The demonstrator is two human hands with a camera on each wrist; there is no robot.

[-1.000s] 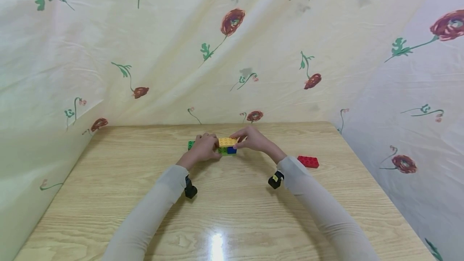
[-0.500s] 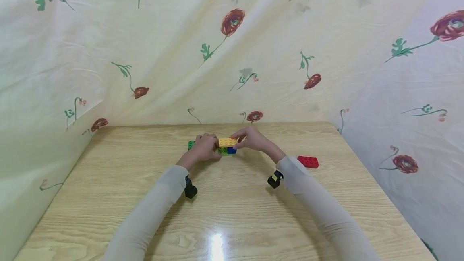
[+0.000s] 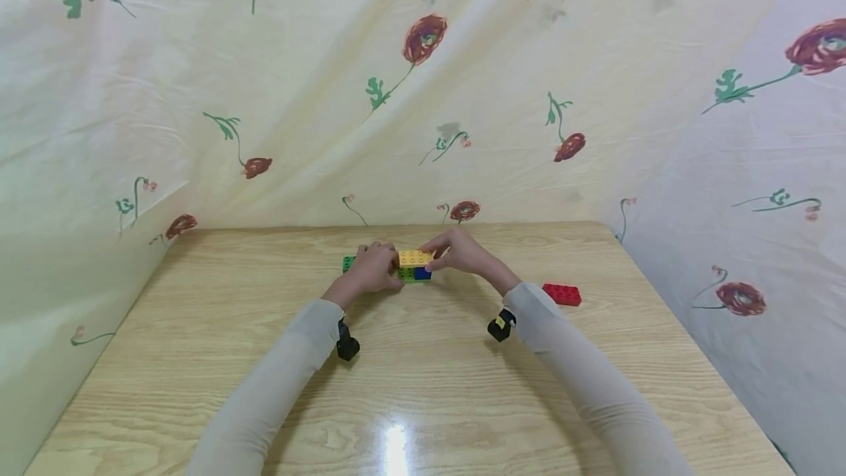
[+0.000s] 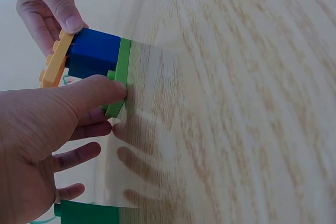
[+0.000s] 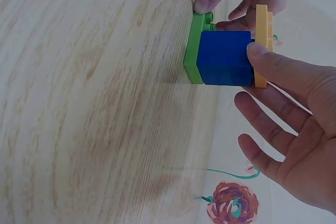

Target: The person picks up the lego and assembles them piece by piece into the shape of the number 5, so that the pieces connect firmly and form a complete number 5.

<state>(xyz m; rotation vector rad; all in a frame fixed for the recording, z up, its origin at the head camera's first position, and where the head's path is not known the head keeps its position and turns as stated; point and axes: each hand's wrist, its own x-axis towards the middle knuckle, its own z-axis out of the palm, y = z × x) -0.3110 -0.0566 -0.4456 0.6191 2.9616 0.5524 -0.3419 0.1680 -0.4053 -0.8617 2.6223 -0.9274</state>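
Near the back of the table, a blue brick point(image 5: 224, 59) stands on one end of a flat light green brick point(image 5: 192, 51), with a flat yellow brick point(image 3: 411, 258) over it. A narrow gap shows between yellow and blue in both wrist views. My left hand point(image 3: 375, 269) pinches the light green brick at its free end, thumb on the near side. With thumb and fingers, my right hand point(image 3: 463, 254) pinches the yellow brick; its other fingers spread loosely below in the right wrist view. The light green brick rests on the table.
A dark green brick point(image 3: 348, 264) lies just left of my left hand, partly hidden by it. Farther right, beside the right sleeve, lies a red brick point(image 3: 562, 295). Flowered cloth point(image 3: 317, 131) hangs behind the wooden table point(image 3: 423, 373) and along its sides.
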